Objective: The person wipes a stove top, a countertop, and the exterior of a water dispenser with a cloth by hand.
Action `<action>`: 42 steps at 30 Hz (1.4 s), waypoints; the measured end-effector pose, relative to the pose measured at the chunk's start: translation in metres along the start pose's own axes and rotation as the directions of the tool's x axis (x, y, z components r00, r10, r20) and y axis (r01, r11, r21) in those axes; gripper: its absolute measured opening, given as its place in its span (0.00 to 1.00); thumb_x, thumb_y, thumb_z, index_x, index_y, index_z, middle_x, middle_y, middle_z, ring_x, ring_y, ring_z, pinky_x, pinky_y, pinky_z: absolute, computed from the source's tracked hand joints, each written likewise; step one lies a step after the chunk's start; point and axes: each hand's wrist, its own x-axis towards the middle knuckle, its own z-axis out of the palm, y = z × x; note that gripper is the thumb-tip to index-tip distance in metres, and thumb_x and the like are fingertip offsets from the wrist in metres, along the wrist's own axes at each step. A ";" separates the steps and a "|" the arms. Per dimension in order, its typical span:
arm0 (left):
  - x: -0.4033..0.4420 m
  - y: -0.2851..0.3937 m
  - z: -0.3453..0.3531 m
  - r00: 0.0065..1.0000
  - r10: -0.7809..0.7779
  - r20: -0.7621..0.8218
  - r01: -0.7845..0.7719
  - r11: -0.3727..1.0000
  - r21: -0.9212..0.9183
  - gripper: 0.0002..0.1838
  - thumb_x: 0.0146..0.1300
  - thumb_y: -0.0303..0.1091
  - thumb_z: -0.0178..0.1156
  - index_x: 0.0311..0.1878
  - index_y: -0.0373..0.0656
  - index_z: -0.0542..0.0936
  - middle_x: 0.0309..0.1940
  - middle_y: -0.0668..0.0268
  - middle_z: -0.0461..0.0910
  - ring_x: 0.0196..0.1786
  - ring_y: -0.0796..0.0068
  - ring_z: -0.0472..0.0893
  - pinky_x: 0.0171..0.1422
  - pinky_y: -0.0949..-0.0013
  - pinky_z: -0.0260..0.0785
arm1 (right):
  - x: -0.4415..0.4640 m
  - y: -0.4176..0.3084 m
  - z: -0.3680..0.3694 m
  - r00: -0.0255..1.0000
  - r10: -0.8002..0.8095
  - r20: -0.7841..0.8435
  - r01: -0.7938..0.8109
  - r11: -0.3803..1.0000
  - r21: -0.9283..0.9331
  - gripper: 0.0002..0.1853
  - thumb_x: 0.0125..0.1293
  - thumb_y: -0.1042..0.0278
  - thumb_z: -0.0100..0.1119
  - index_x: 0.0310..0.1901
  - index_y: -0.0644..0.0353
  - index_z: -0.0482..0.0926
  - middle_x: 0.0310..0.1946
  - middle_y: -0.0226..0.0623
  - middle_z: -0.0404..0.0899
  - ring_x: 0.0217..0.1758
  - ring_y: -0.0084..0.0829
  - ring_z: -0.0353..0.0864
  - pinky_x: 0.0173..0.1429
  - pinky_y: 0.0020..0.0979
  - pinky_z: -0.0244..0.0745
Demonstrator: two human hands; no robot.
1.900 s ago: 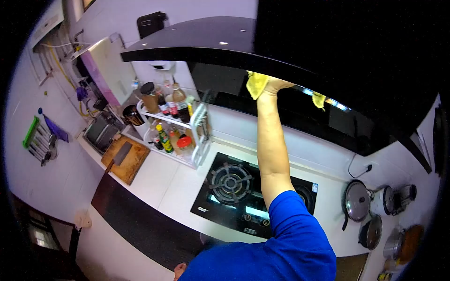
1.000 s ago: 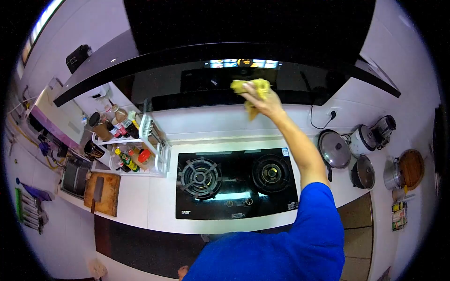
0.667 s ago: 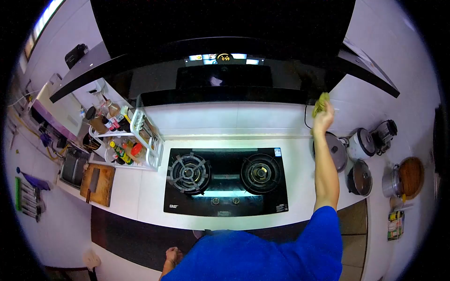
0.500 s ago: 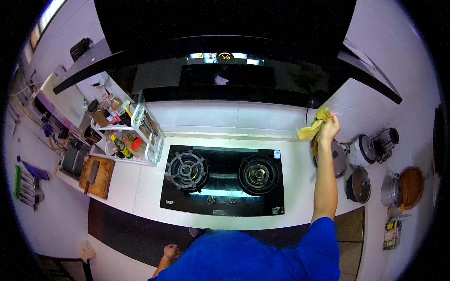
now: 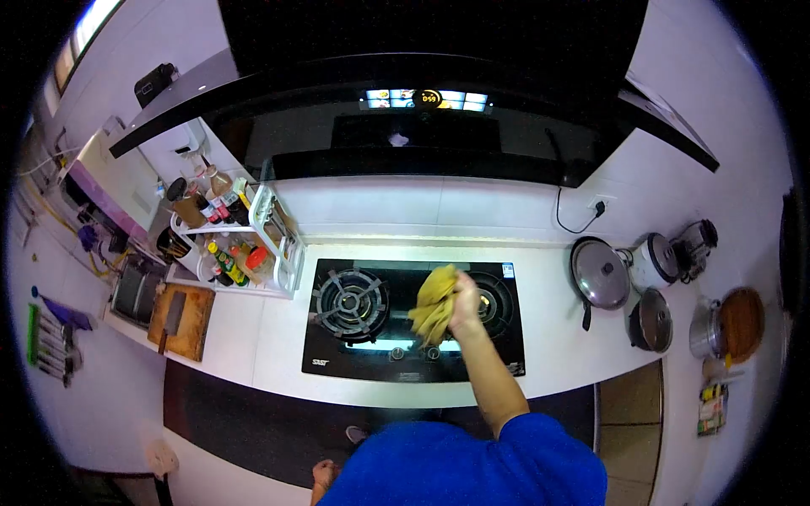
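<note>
My right hand (image 5: 465, 305) is closed around a crumpled yellow cloth (image 5: 436, 302). It holds the cloth above the black gas stove (image 5: 405, 367), between the left burner (image 5: 350, 304) and the right burner (image 5: 484, 305), partly covering the right one. I cannot tell whether the cloth touches the glass. Low beside my body, my left hand (image 5: 324, 471) hangs with curled fingers, and no object shows in it.
A spice rack (image 5: 287, 266) with several bottles stands left of the stove. Further left, a cleaver (image 5: 173, 320) lies on a cutting board (image 5: 198, 325). On the right are a lidded pan (image 5: 601, 274), a dark pot (image 5: 650, 320) and a rice cooker (image 5: 654, 261). A range hood (image 5: 422, 160) overhangs the stove.
My right hand has carried the yellow cloth leftward and down, from near the wall at the right to above the stove. The lidded pan and wall socket are now uncovered. My left hand stays low.
</note>
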 end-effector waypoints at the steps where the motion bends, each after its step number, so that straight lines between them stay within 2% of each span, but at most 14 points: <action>1: 0.031 -0.028 -0.027 0.961 -0.083 0.262 0.126 0.980 -0.152 0.07 0.67 0.29 0.61 0.42 0.35 0.83 0.27 0.61 0.83 0.26 0.73 0.81 0.30 0.69 0.75 | -0.013 0.026 0.003 0.997 0.055 0.045 -0.057 0.997 0.043 0.13 0.63 0.74 0.43 0.45 0.61 0.78 0.40 0.38 0.81 0.43 0.37 0.83 0.53 0.41 0.80; 2: 0.044 -0.029 -0.048 0.848 -0.160 0.505 0.305 0.927 -0.220 0.08 0.67 0.30 0.62 0.41 0.34 0.83 0.28 0.61 0.84 0.27 0.74 0.81 0.31 0.69 0.75 | -0.025 0.048 0.006 0.982 0.169 0.086 -0.174 0.983 0.058 0.13 0.63 0.75 0.43 0.44 0.63 0.77 0.39 0.39 0.81 0.43 0.36 0.82 0.52 0.40 0.80; 3: 0.017 -0.052 -0.040 0.925 0.374 0.067 -0.366 0.924 -0.110 0.09 0.68 0.32 0.62 0.43 0.35 0.84 0.28 0.62 0.84 0.27 0.75 0.81 0.32 0.69 0.75 | -0.040 0.065 0.017 0.978 0.197 0.067 -0.198 0.980 0.014 0.13 0.63 0.76 0.42 0.43 0.63 0.77 0.39 0.39 0.81 0.43 0.36 0.82 0.51 0.40 0.80; 4: 0.030 -0.055 -0.055 0.921 0.381 0.078 -0.373 0.922 -0.102 0.09 0.68 0.32 0.62 0.43 0.35 0.84 0.28 0.62 0.84 0.27 0.75 0.81 0.32 0.69 0.75 | -0.055 0.083 0.031 0.973 0.227 0.047 -0.226 0.974 -0.028 0.12 0.63 0.76 0.42 0.43 0.64 0.76 0.39 0.39 0.80 0.42 0.35 0.82 0.51 0.40 0.80; 6: 0.044 -0.073 -0.064 1.000 -0.007 0.029 0.012 0.987 -0.160 0.10 0.69 0.33 0.63 0.44 0.35 0.84 0.29 0.63 0.85 0.27 0.75 0.80 0.33 0.68 0.76 | -0.075 0.111 0.051 0.968 0.249 0.035 -0.245 0.964 -0.106 0.13 0.63 0.78 0.40 0.43 0.66 0.76 0.40 0.41 0.80 0.42 0.35 0.82 0.50 0.39 0.80; 10: 0.061 -0.111 -0.117 0.998 0.057 -0.012 -0.058 0.988 -0.146 0.12 0.69 0.35 0.63 0.47 0.35 0.82 0.32 0.61 0.86 0.32 0.74 0.82 0.38 0.69 0.76 | -0.098 0.165 0.103 0.970 0.217 0.110 -0.198 0.967 -0.162 0.15 0.66 0.76 0.40 0.46 0.66 0.79 0.38 0.41 0.81 0.38 0.36 0.83 0.44 0.39 0.82; 16: 0.054 -0.145 -0.198 0.984 -0.168 0.057 0.174 0.977 -0.127 0.14 0.70 0.39 0.61 0.48 0.36 0.80 0.35 0.61 0.84 0.35 0.69 0.83 0.39 0.66 0.78 | -0.144 0.266 0.176 0.978 0.187 0.091 -0.166 0.965 -0.202 0.14 0.59 0.83 0.45 0.40 0.68 0.82 0.33 0.37 0.82 0.34 0.27 0.80 0.42 0.28 0.77; 20: 0.049 -0.167 -0.249 0.963 -0.267 0.033 0.264 0.913 -0.310 0.16 0.71 0.42 0.60 0.48 0.37 0.78 0.38 0.61 0.83 0.38 0.65 0.83 0.40 0.63 0.79 | -0.152 0.333 0.189 0.978 0.164 0.127 -0.100 0.910 -0.402 0.13 0.61 0.86 0.45 0.41 0.66 0.79 0.35 0.38 0.81 0.33 0.31 0.82 0.40 0.33 0.81; 22: 0.061 -0.177 -0.273 0.951 -0.306 0.049 0.287 0.808 -0.514 0.17 0.71 0.44 0.60 0.48 0.38 0.78 0.40 0.61 0.83 0.39 0.63 0.83 0.41 0.62 0.80 | -0.169 0.333 0.210 0.914 0.377 0.150 -0.300 0.877 -0.375 0.12 0.66 0.80 0.45 0.46 0.65 0.78 0.37 0.43 0.81 0.35 0.38 0.84 0.30 0.45 0.86; 23: 0.045 -0.141 -0.286 0.931 -0.362 0.048 0.338 0.807 -0.483 0.16 0.71 0.43 0.60 0.48 0.40 0.75 0.38 0.61 0.81 0.37 0.65 0.83 0.39 0.63 0.80 | -0.173 0.343 0.221 0.893 0.439 0.098 -0.359 0.827 -0.432 0.13 0.67 0.79 0.44 0.48 0.65 0.77 0.38 0.44 0.80 0.35 0.39 0.84 0.26 0.46 0.85; 26: 0.069 -0.029 -0.312 0.979 -0.202 -0.021 0.158 0.824 -0.544 0.15 0.72 0.44 0.61 0.52 0.43 0.77 0.39 0.66 0.82 0.33 0.75 0.81 0.35 0.72 0.77 | -0.175 0.409 0.249 0.864 0.438 0.247 -0.267 0.815 -0.514 0.21 0.57 0.87 0.42 0.51 0.67 0.76 0.42 0.44 0.82 0.40 0.34 0.85 0.46 0.33 0.84; 30: 0.123 0.105 -0.347 0.997 0.067 -0.042 -0.078 0.912 -0.402 0.22 0.71 0.38 0.61 0.65 0.43 0.74 0.49 0.64 0.82 0.46 0.76 0.82 0.48 0.72 0.77 | -0.183 0.497 0.308 0.733 0.493 0.469 -0.203 0.816 -0.541 0.32 0.53 0.91 0.44 0.62 0.66 0.72 0.53 0.41 0.79 0.54 0.33 0.82 0.60 0.32 0.78; 35: 0.149 0.227 -0.404 0.861 0.502 -0.075 -0.462 0.713 -0.528 0.37 0.64 0.42 0.69 0.72 0.40 0.65 0.66 0.62 0.70 0.68 0.68 0.70 0.73 0.61 0.63 | -0.234 0.580 0.413 0.270 0.700 0.661 -0.482 0.692 -0.537 0.36 0.58 0.85 0.60 0.71 0.62 0.66 0.60 0.38 0.76 0.61 0.29 0.77 0.67 0.31 0.72; 42: 0.173 0.242 -0.510 0.950 0.311 -0.011 -0.245 0.726 -0.642 0.35 0.60 0.35 0.72 0.67 0.37 0.69 0.58 0.67 0.76 0.61 0.74 0.75 0.67 0.66 0.68 | -0.253 0.695 0.523 0.166 0.733 0.660 -0.427 0.657 -0.622 0.23 0.62 0.78 0.66 0.59 0.65 0.74 0.51 0.34 0.80 0.55 0.25 0.78 0.63 0.30 0.73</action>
